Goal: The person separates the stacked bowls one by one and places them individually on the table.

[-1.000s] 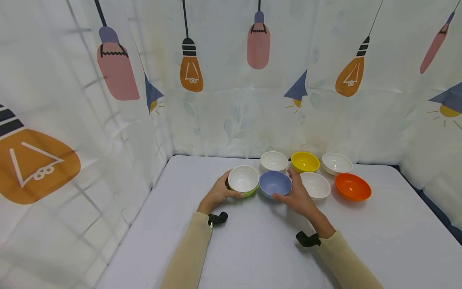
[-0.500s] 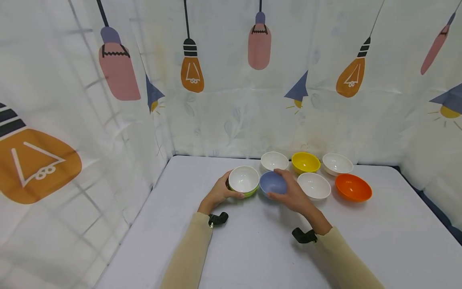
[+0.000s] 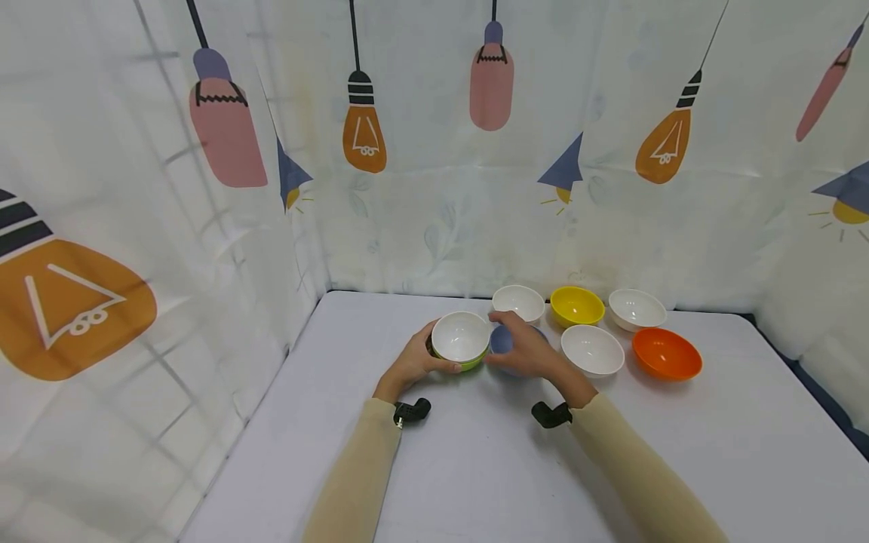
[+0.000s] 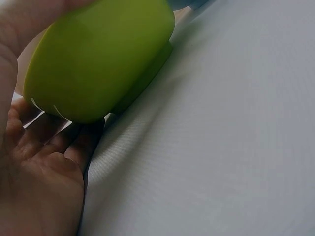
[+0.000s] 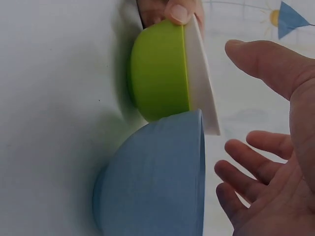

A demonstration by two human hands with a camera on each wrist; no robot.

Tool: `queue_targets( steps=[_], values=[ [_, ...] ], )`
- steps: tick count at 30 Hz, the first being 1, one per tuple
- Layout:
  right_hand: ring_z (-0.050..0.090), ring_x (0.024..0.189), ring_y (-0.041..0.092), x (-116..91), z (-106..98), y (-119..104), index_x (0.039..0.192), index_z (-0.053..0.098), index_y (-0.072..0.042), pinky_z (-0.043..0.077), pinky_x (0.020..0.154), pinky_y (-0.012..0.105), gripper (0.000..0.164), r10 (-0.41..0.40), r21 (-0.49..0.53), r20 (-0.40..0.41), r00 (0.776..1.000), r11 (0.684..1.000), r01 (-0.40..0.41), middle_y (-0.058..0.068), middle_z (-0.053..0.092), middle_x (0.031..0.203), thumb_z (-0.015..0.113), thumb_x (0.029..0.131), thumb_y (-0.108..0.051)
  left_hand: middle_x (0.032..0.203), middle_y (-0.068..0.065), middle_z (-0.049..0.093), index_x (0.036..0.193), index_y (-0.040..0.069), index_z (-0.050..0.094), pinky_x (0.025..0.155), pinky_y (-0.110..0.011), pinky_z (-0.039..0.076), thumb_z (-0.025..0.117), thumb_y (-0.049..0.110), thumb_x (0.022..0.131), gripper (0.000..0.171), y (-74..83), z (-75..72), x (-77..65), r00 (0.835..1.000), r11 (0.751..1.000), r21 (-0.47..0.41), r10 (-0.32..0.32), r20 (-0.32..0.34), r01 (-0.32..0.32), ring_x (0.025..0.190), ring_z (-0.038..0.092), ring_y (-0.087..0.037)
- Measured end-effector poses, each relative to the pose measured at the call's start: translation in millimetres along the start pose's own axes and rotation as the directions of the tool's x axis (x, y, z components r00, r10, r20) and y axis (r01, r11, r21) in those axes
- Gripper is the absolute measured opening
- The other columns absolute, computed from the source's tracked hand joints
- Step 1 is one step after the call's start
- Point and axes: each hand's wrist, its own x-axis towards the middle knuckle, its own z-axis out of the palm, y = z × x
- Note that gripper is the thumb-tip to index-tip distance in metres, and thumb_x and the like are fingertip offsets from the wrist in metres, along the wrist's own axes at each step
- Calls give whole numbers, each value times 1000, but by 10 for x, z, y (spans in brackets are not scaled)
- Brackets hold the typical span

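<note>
A white bowl (image 3: 461, 336) sits nested in a lime-green bowl (image 5: 160, 73), its pale rim standing out above the green one. My left hand (image 3: 411, 366) holds this pair from the left side, thumb in front and fingers behind. In the left wrist view the green bowl (image 4: 103, 59) lies between thumb and fingers. Right beside the pair stands a blue bowl (image 5: 152, 182), partly hidden in the head view by my right hand (image 3: 532, 353). That hand is over the blue bowl, thumb and fingers spread apart and holding nothing, fingertips near the white bowl's right rim.
Behind stand a white bowl (image 3: 518, 302), a yellow bowl (image 3: 577, 306) and another white bowl (image 3: 637, 309). Nearer on the right are a white bowl (image 3: 592, 350) and an orange bowl (image 3: 667, 354). A printed curtain (image 3: 434, 211) hangs behind the white-covered table (image 3: 462, 467).
My right hand has left the blue bowl's right side and moved left over it, toward the nested white bowl. The left hand keeps its hold on the pair.
</note>
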Motion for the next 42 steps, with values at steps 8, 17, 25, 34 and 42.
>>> queue_targets(
  steps=[8, 17, 25, 34, 42],
  values=[
    [40, 147, 35, 206, 36, -27, 156, 36, -6, 36, 120, 57, 88, 36, -38, 92, 995, 999, -33, 16, 39, 161, 82, 86, -33, 152, -4, 51, 156, 24, 40, 116, -49, 42, 96, 10, 69, 104, 11, 0, -5, 1000, 1000, 12, -6, -4, 6, 139, 50, -26],
    [41, 145, 34, 348, 107, -12, 159, 31, -9, 39, 118, 57, 100, 72, -62, 131, 989, 996, -65, 15, 36, 161, 87, 81, -36, 152, -4, 50, 155, 23, 41, 116, -49, 42, 95, 10, 69, 102, 25, 7, -28, 1000, 1000, 1, 1, 13, -1, 139, 49, -26],
    [49, 137, 34, 459, 129, 11, 160, 31, -9, 47, 112, 55, 105, 65, -120, 159, 985, 992, -47, 16, 41, 157, 89, 78, -41, 152, -2, 50, 154, 26, 41, 115, -47, 42, 95, 9, 69, 101, 8, 9, -9, 1000, 1000, -4, 10, 16, -10, 139, 49, -24],
    [48, 136, 36, 522, 93, 5, 160, 30, -7, 46, 112, 56, 108, 42, -127, 212, 976, 992, -15, 18, 41, 157, 89, 76, -40, 153, -4, 49, 154, 26, 41, 117, -50, 38, 94, 7, 70, 102, 19, 7, -12, 1000, 1000, -13, 2, 17, -2, 141, 46, -27],
    [49, 134, 34, 557, 102, 24, 158, 32, -8, 46, 111, 56, 106, 10, -119, 216, 976, 993, 16, 17, 44, 155, 90, 75, -41, 153, -3, 50, 155, 25, 41, 117, -49, 39, 94, 7, 70, 102, 26, 4, -18, 1000, 1000, 2, -9, 5, 9, 140, 47, -26]
  ],
)
